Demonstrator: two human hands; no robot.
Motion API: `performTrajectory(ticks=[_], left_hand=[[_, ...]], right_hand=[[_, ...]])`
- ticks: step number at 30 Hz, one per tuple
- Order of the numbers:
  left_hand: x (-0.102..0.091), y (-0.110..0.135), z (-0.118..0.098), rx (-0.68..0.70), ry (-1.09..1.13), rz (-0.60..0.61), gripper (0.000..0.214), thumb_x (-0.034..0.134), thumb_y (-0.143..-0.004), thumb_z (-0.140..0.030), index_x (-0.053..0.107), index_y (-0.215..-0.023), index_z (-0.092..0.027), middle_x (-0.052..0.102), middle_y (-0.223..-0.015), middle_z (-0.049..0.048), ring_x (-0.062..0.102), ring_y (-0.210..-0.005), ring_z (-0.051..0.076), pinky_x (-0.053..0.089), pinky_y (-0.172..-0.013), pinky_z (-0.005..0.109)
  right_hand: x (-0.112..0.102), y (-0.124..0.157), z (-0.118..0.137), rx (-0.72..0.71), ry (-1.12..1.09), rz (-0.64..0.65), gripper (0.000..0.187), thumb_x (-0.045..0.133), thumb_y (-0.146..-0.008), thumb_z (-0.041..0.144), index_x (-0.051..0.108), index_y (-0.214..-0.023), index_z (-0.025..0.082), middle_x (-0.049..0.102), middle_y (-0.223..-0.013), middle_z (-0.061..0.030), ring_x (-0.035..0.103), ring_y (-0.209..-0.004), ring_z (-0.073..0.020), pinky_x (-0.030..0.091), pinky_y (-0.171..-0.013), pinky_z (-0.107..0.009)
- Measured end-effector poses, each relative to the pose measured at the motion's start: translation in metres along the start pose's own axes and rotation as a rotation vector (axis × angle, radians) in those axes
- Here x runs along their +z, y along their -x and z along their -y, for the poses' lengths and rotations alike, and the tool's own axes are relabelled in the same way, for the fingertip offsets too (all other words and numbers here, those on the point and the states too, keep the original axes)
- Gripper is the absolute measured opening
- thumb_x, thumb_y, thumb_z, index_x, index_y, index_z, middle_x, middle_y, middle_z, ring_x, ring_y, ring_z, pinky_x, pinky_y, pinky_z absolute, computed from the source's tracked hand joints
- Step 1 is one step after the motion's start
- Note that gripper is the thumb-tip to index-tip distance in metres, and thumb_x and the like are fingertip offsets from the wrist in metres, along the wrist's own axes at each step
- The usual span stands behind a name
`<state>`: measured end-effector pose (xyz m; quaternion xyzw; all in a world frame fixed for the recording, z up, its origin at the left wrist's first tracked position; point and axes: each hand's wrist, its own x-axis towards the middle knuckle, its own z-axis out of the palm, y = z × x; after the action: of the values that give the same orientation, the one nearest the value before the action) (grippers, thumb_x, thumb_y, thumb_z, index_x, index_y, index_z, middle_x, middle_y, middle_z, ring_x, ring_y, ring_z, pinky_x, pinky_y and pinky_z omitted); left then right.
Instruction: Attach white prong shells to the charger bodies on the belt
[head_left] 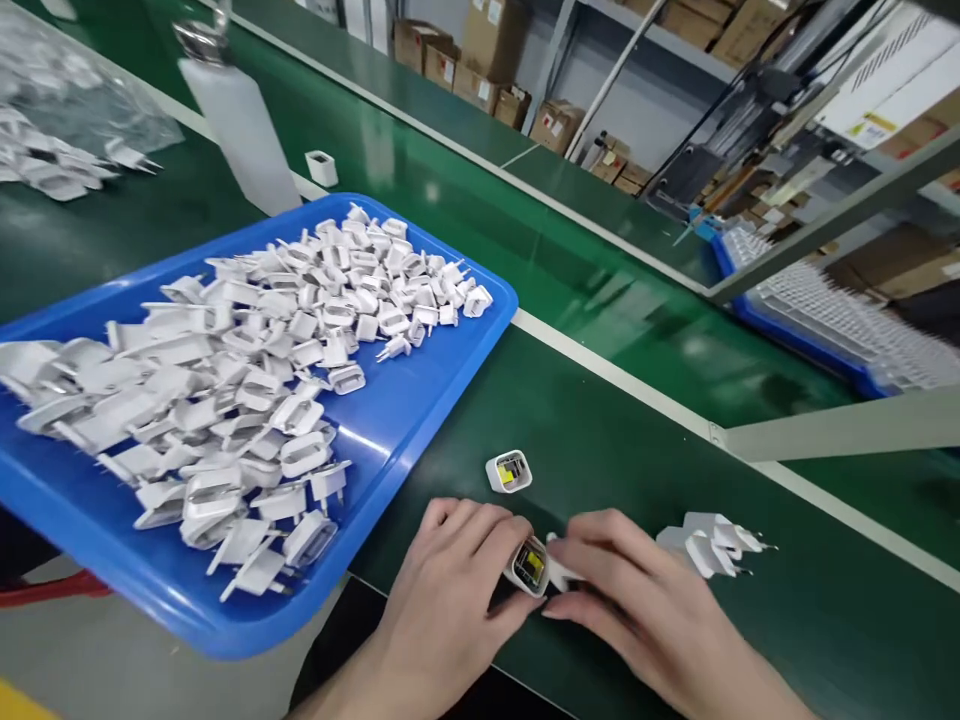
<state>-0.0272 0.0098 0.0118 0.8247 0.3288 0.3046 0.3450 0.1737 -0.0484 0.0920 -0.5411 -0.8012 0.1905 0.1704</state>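
Note:
My left hand (465,585) is closed around a white charger housing (530,566), whose open end shows a yellow part and dark electronics inside. Close beside that opening, my right hand (637,590) pinches a small white plug cap (559,566), mostly covered by the fingers. Just beyond my left hand, another open charger housing (509,471) stands on the green bench with yellow and dark parts inside. To the right of my right hand lie a few white chargers with pins (712,545).
A blue tray (420,420) heaped with white plug caps (285,340) fills the left. Behind it stand a white bottle (240,130) and a small white housing (322,168). A plastic bag (90,90) lies far left. A pale metal post (847,425) crosses at right.

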Motion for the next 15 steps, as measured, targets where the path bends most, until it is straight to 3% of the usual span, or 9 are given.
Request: performTrajectory(ticks=[3, 7, 11, 15], left_hand=[[0.002, -0.001, -0.001, 0.007, 0.012, -0.015, 0.026, 0.068, -0.091, -0.014, 0.06, -0.114, -0.025, 0.072, -0.107, -0.0029, 0.066, -0.091, 0.018, 0.041, -0.085, 0.036], [0.003, -0.003, -0.002, 0.038, -0.011, -0.037, 0.019, 0.066, -0.094, -0.019, 0.062, -0.112, -0.023, 0.072, -0.105, -0.0007, 0.066, -0.091, 0.019, 0.04, -0.085, 0.037], [0.009, -0.003, -0.007, -0.032, -0.015, -0.045, 0.013, 0.069, -0.089, -0.016, 0.063, -0.099, -0.022, 0.07, -0.098, -0.0031, 0.063, -0.088, 0.018, 0.039, -0.083, 0.037], [0.016, 0.0, -0.008, -0.039, -0.033, -0.069, 0.018, 0.073, -0.088, -0.018, 0.063, -0.102, -0.022, 0.07, -0.101, -0.002, 0.061, -0.09, 0.019, 0.039, -0.084, 0.037]], right_hand=[[0.014, 0.0, -0.001, -0.017, 0.057, 0.025, 0.026, 0.044, -0.109, 0.02, 0.059, -0.13, 0.024, 0.06, -0.106, -0.0084, 0.065, -0.08, -0.0164, 0.055, -0.067, -0.027], [0.018, 0.0, 0.003, 0.027, 0.035, -0.031, 0.031, 0.041, -0.108, 0.016, 0.052, -0.136, 0.021, 0.065, -0.105, -0.0089, 0.066, -0.087, -0.0188, 0.057, -0.07, -0.028], [0.022, 0.002, 0.0, 0.086, -0.02, -0.06, 0.009, 0.049, -0.105, 0.018, 0.053, -0.112, 0.022, 0.067, -0.095, -0.0047, 0.064, -0.076, -0.0175, 0.053, -0.062, -0.027], [0.028, 0.004, -0.003, 0.086, -0.033, -0.066, 0.013, 0.05, -0.101, 0.013, 0.053, -0.107, 0.024, 0.067, -0.088, -0.0031, 0.066, -0.071, -0.018, 0.052, -0.058, -0.028]])
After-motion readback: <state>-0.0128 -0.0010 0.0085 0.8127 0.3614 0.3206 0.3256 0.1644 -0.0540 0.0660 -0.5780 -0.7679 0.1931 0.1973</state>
